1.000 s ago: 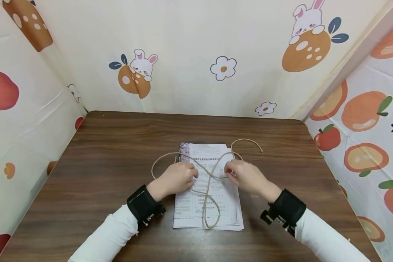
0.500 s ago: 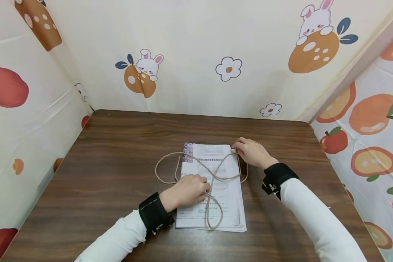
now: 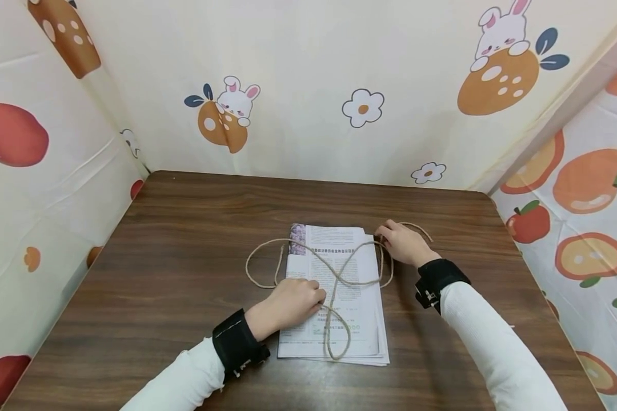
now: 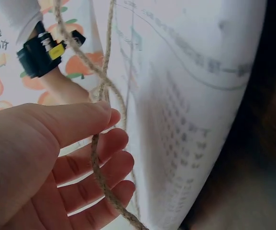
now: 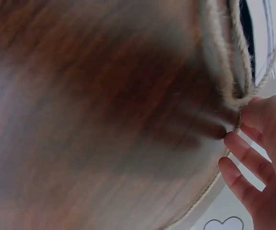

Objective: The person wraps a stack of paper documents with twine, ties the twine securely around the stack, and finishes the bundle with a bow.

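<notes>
A stack of printed papers (image 3: 303, 337) lies on the table, with beige twine (image 3: 259, 246) looped and crossed over it. My left hand (image 3: 297, 299) is over the stack's left middle. In the left wrist view, its thumb and index finger pinch the twine (image 4: 95, 158), which runs down across the other, loosely bent fingers. Just off the stack's upper right edge, my right hand (image 3: 405, 244) pinches another stretch of the twine. The right wrist view has this twine (image 5: 245, 62) meeting at the thumb and fingertips (image 5: 233, 140), with one strand trailing away below.
The brown wooden table (image 3: 195, 228) extends around the stack on all sides. A patterned cloth wall (image 3: 298, 114) rises behind its far edge, with fruit-printed cloth (image 3: 591, 182) on the right side. Black camera bands (image 3: 239, 342) sit on both wrists.
My right hand has gone from over the papers to beyond their upper right edge, holding twine. My left hand has shifted lower on the stack. The head view has turned slightly.
</notes>
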Demonstrator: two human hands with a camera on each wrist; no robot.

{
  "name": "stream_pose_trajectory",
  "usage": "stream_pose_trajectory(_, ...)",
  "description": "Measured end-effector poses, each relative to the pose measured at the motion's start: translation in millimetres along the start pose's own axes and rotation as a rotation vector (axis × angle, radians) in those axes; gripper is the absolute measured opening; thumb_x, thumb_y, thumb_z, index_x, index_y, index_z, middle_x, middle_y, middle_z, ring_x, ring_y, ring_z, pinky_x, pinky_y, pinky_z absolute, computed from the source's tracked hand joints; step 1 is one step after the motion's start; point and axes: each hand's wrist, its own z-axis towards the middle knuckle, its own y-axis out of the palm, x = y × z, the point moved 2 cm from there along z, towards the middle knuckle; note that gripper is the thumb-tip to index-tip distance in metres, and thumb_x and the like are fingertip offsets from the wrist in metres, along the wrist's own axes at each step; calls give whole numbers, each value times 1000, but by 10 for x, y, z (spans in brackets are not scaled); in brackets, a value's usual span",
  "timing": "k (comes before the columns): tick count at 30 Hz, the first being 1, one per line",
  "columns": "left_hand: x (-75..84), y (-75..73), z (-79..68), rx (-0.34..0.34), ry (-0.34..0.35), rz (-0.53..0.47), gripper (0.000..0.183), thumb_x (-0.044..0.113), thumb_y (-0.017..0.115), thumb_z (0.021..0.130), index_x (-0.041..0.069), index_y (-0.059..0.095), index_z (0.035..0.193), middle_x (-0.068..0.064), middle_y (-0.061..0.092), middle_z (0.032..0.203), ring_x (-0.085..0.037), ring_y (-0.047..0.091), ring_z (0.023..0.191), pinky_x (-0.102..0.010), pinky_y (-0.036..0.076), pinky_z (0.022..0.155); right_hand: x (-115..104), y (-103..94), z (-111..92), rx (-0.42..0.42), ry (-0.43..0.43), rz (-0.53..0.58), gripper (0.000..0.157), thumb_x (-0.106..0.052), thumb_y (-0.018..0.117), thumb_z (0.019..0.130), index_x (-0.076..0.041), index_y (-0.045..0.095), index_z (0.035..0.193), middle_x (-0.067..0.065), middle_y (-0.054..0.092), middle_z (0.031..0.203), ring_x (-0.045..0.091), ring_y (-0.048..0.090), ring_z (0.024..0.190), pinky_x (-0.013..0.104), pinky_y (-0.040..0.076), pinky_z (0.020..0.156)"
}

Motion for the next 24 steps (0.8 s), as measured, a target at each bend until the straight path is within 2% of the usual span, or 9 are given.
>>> stream_pose_trajectory(5, 9, -105, -69, 8, -15, 19, 7, 23, 62, 86, 21, 64, 80, 6, 58, 73, -10, 57, 62, -24, 43, 51, 35, 47, -53, 54, -2, -26, 9, -7, 63, 83, -9, 58, 90, 9, 51, 91, 22, 52, 71, 37, 45, 60)
stream_pose_trajectory(8, -11, -197, -112, 30, -24, 27, 5, 23, 64, 85, 21, 64, 81, 6, 57, 74, -10, 57, 63, -25, 44, 52, 48, 64, -73, 83, -5, -41, 10, -8, 64, 82, -9, 54, 84, 7, 49, 86, 20, 48, 66, 35, 43, 57)
stream_pose_trajectory(14, -137, -401, -208, 167, -45, 55, 8, 18, 68, 81, 18, 62, 74, 6, 55, 69, -11, 54, 59, -27, 43, 50, 120, 83, -160, 103, 10, -48, 14, -6, 64, 82, -9, 50, 79, 6, 46, 80, 18, 46, 63, 33, 41, 55)
stream_pose_trajectory(19, -358, -538, -338, 215, -146, 53, 8, 18, 70, 78, 18, 63, 75, 7, 54, 69, -11, 54, 59, -27, 43, 49, 208, 95, -252, 113, 21, -45, 15, -2, 64, 80, -8, 50, 79, 5, 45, 76, 19, 46, 62, 33, 40, 56)
stream_pose_trajectory(24, -649, -567, -537, 194, -288, 16, 5, 18, 70, 79, 19, 66, 77, 7, 55, 71, -9, 55, 58, -27, 43, 49, 270, 75, -341, 116, 40, -38, 15, -3, 65, 79, -7, 50, 80, 5, 45, 75, 19, 46, 62, 34, 40, 54)
